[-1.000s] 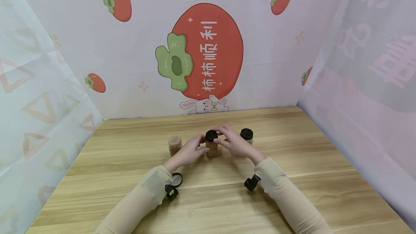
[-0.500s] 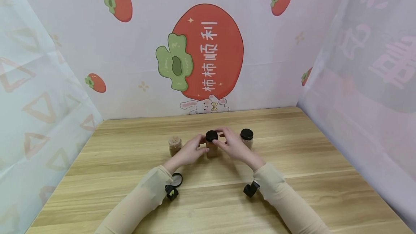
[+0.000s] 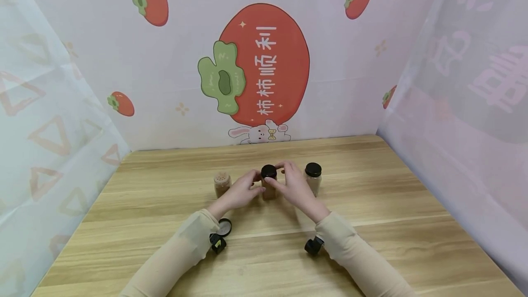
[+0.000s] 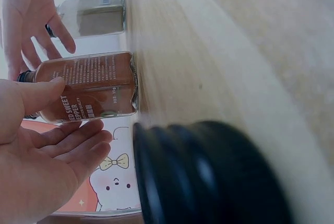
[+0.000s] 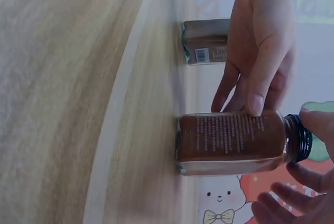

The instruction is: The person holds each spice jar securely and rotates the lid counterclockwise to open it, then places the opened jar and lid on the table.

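Upright in the middle of the table stands a glass spice jar of reddish-brown powder, its label showing "SWEET" in the left wrist view. My left hand holds its body from the left, thumb along the near side. On the jar's black lid my right hand has its thumb and fingers, pinching it from the right. The right wrist view shows the lid sitting on the jar's neck between the right thumb and a finger.
Left of the hands is a spice jar with a bare perforated top. To the right stands a black-lidded jar of paler powder. A loose black lid lies by the left wrist. Printed cloth walls the table's back and sides.
The right hand has turned about the lid: its thumb has moved left across the lid's near side and its wrist has swung left. Left hand and jar stay put.
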`<state>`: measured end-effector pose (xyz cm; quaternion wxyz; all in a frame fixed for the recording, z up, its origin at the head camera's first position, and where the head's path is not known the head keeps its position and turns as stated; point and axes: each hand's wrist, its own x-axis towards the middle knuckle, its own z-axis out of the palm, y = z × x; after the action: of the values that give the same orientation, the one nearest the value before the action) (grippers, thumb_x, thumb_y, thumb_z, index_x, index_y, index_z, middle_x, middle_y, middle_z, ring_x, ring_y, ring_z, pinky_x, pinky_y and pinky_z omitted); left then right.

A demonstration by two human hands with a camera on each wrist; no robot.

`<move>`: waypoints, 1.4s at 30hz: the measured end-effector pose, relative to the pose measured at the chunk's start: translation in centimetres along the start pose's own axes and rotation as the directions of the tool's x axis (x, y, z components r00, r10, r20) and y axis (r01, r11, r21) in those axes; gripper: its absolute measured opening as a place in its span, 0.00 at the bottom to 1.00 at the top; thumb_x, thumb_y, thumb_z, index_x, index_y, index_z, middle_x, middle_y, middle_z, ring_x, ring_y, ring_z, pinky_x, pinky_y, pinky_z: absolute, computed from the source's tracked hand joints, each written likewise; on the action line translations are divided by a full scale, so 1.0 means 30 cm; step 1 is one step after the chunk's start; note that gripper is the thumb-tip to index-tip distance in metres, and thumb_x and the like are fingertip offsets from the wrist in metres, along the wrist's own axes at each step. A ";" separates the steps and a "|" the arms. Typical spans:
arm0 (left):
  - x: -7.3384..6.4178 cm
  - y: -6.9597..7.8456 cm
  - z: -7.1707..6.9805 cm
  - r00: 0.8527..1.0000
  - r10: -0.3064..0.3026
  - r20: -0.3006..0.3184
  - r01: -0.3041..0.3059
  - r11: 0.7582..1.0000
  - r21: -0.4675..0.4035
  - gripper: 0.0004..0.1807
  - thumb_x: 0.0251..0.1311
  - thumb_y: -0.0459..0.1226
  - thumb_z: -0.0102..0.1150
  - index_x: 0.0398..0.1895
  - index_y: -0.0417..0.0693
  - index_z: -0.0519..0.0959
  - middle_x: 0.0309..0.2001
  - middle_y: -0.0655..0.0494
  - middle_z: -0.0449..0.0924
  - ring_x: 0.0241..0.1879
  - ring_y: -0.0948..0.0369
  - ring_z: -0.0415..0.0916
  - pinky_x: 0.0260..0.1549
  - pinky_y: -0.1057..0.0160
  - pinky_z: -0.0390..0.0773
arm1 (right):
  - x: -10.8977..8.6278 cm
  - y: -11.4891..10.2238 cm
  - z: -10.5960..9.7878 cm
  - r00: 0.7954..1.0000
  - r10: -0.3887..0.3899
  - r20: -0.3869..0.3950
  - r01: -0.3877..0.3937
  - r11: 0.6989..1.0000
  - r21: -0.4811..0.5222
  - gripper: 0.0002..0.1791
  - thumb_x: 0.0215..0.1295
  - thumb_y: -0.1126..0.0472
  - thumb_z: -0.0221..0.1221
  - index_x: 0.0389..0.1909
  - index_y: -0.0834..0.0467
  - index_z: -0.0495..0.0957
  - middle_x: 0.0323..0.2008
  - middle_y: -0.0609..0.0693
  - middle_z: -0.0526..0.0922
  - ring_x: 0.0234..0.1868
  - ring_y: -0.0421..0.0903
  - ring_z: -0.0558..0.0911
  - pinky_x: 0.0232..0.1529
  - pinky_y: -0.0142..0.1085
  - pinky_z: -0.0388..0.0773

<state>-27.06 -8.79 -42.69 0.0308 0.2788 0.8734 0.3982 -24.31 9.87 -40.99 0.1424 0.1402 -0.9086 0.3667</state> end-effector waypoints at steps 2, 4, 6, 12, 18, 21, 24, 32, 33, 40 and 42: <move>-0.001 0.000 0.000 1.000 0.000 0.001 0.000 1.000 0.000 0.21 0.63 0.36 0.57 0.57 0.40 0.69 0.56 0.44 0.76 0.59 0.51 0.72 0.59 0.51 0.72 | 0.000 -0.002 0.000 1.000 -0.002 -0.006 0.002 1.000 -0.007 0.25 0.61 0.48 0.62 0.50 0.62 0.72 0.50 0.57 0.74 0.51 0.55 0.76 0.52 0.44 0.77; -0.002 0.001 -0.001 1.000 -0.004 0.003 0.004 1.000 0.001 0.21 0.63 0.36 0.57 0.57 0.40 0.69 0.56 0.44 0.75 0.59 0.50 0.72 0.59 0.51 0.72 | -0.001 -0.003 -0.001 1.000 -0.008 -0.006 0.007 1.000 -0.014 0.25 0.61 0.48 0.62 0.50 0.62 0.72 0.50 0.57 0.74 0.52 0.55 0.76 0.53 0.45 0.77; -0.003 0.001 -0.001 1.000 -0.006 0.004 0.006 1.000 0.000 0.21 0.63 0.36 0.57 0.57 0.40 0.69 0.56 0.44 0.75 0.59 0.50 0.72 0.59 0.51 0.72 | 0.000 -0.003 -0.002 1.000 -0.016 0.003 0.016 1.000 -0.020 0.25 0.62 0.48 0.61 0.50 0.62 0.72 0.50 0.58 0.74 0.53 0.56 0.75 0.55 0.46 0.75; -0.004 -0.001 0.000 1.000 0.006 -0.001 -0.006 1.000 -0.009 0.20 0.63 0.36 0.57 0.57 0.39 0.69 0.55 0.44 0.76 0.59 0.51 0.72 0.59 0.51 0.73 | 0.003 0.000 -0.011 0.996 -0.081 0.024 0.082 0.996 -0.047 0.23 0.64 0.52 0.60 0.52 0.64 0.71 0.51 0.60 0.73 0.55 0.57 0.75 0.55 0.48 0.75; -0.003 -0.002 0.000 1.000 0.006 -0.002 -0.006 1.000 -0.006 0.21 0.62 0.35 0.57 0.57 0.38 0.69 0.55 0.43 0.76 0.59 0.51 0.72 0.58 0.51 0.73 | 0.013 0.011 -0.028 0.986 -0.157 0.064 0.162 0.983 -0.082 0.22 0.65 0.54 0.59 0.54 0.64 0.71 0.52 0.59 0.74 0.54 0.55 0.75 0.56 0.48 0.75; -0.004 -0.001 0.000 1.000 0.002 0.000 -0.002 1.000 0.000 0.21 0.63 0.36 0.57 0.57 0.38 0.69 0.55 0.43 0.76 0.59 0.51 0.72 0.58 0.51 0.73 | 0.020 0.022 -0.040 0.979 -0.173 0.109 0.180 0.982 -0.060 0.22 0.66 0.55 0.58 0.55 0.64 0.70 0.53 0.60 0.73 0.54 0.57 0.75 0.55 0.49 0.75; -0.004 0.003 -0.002 1.000 0.001 0.002 -0.001 1.000 -0.004 0.21 0.63 0.36 0.57 0.57 0.39 0.69 0.55 0.43 0.76 0.59 0.51 0.72 0.59 0.51 0.73 | 0.028 0.035 -0.048 0.972 -0.164 0.166 0.168 0.986 -0.013 0.23 0.68 0.54 0.56 0.58 0.62 0.69 0.55 0.60 0.72 0.55 0.58 0.74 0.53 0.49 0.76; -0.005 0.006 -0.001 1.000 -0.001 0.005 0.001 1.000 0.007 0.21 0.63 0.36 0.57 0.58 0.39 0.69 0.56 0.43 0.75 0.59 0.50 0.71 0.59 0.51 0.73 | 0.038 0.063 -0.056 0.953 -0.166 0.253 0.157 0.986 0.056 0.22 0.70 0.55 0.52 0.62 0.57 0.67 0.58 0.59 0.69 0.60 0.57 0.73 0.52 0.47 0.78; -0.005 0.006 0.000 1.000 -0.001 0.004 0.001 1.000 0.007 0.21 0.63 0.36 0.57 0.58 0.39 0.69 0.56 0.43 0.75 0.59 0.50 0.71 0.59 0.51 0.73 | 0.038 0.064 -0.058 0.951 -0.167 0.259 0.157 0.986 0.062 0.22 0.71 0.55 0.52 0.63 0.57 0.67 0.58 0.59 0.69 0.60 0.57 0.73 0.53 0.48 0.77; -0.004 0.007 0.000 1.000 -0.010 0.004 0.010 1.000 -0.004 0.21 0.63 0.36 0.57 0.58 0.39 0.69 0.56 0.43 0.75 0.60 0.50 0.71 0.59 0.51 0.72 | 0.037 0.060 -0.071 0.940 -0.161 0.302 0.139 0.986 0.094 0.22 0.72 0.56 0.50 0.65 0.55 0.65 0.60 0.59 0.67 0.61 0.59 0.72 0.56 0.51 0.75; -0.004 0.007 0.001 1.000 -0.009 0.006 0.009 1.000 -0.004 0.21 0.64 0.36 0.57 0.58 0.39 0.69 0.56 0.43 0.75 0.60 0.50 0.71 0.59 0.51 0.72 | 0.037 0.059 -0.072 0.937 -0.159 0.311 0.132 0.986 0.104 0.22 0.72 0.57 0.49 0.65 0.55 0.65 0.61 0.59 0.67 0.61 0.59 0.72 0.57 0.52 0.74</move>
<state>-26.86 -8.73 -42.59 0.0356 0.2761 0.8736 0.3992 -25.64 12.46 -40.20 0.0151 0.2699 -0.8911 0.3646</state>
